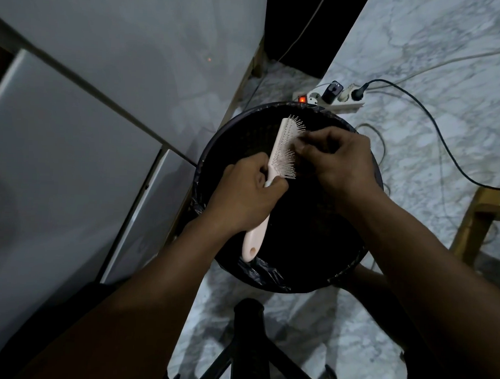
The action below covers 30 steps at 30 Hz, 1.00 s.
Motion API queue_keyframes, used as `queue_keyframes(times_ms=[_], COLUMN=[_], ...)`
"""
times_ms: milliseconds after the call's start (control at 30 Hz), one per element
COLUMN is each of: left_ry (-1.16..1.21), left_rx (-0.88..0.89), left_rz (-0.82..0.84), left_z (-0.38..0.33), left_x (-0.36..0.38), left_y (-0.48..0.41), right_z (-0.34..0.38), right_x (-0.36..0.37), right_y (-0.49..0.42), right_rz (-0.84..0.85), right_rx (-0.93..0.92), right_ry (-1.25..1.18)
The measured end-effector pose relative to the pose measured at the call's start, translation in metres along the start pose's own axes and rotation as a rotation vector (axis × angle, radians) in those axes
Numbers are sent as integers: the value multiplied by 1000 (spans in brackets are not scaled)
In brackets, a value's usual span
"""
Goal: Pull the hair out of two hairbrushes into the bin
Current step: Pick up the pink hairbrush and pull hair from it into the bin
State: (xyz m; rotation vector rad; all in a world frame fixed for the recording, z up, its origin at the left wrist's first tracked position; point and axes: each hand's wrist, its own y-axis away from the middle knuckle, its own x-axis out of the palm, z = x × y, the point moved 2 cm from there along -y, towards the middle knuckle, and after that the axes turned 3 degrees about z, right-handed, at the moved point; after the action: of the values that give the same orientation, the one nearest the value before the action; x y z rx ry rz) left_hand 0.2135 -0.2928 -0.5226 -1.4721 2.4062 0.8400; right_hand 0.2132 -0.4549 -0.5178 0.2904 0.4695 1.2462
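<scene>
A pale pink hairbrush [284, 145] with metal bristles is held over the round black bin [354, 258], which is lined with a dark bag. My left hand [245, 195] is closed around the brush's handle, whose end sticks out below my wrist. My right hand [337, 158] has its fingertips pinched in among the bristles in the middle of the brush head; the scene is too dim to show the hair itself. I see only one brush.
A white power strip [331, 100] with a red lit switch and plugs lies on the marble floor behind the bin, with cables trailing to the right. A white cabinet [74, 155] stands to the left, a wooden leg [474, 222] at the right, a black stand [249, 339] near my feet.
</scene>
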Motion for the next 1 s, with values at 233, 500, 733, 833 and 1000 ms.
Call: queue_keyframes(times_ms=[233, 500, 733, 833, 1000], left_ry=[-20, -113, -253, -263, -224], left_rx=[-23, -32, -138, -143, -116], left_rz=[-49, -56, -139, -134, -109], left_z=[2, 1, 11, 9, 8], left_x=[-5, -1, -9, -8, -8], left_y=[-2, 0, -1, -1, -3], right_z=[-1, -1, 6, -1, -5], right_x=[5, 3, -6, -11, -8], right_y=[0, 2, -4, -4, -4], right_rz=[108, -18, -65, 64, 111], right_rx=[239, 164, 230, 320, 280], right_ry=[-390, -253, -219, 101, 210])
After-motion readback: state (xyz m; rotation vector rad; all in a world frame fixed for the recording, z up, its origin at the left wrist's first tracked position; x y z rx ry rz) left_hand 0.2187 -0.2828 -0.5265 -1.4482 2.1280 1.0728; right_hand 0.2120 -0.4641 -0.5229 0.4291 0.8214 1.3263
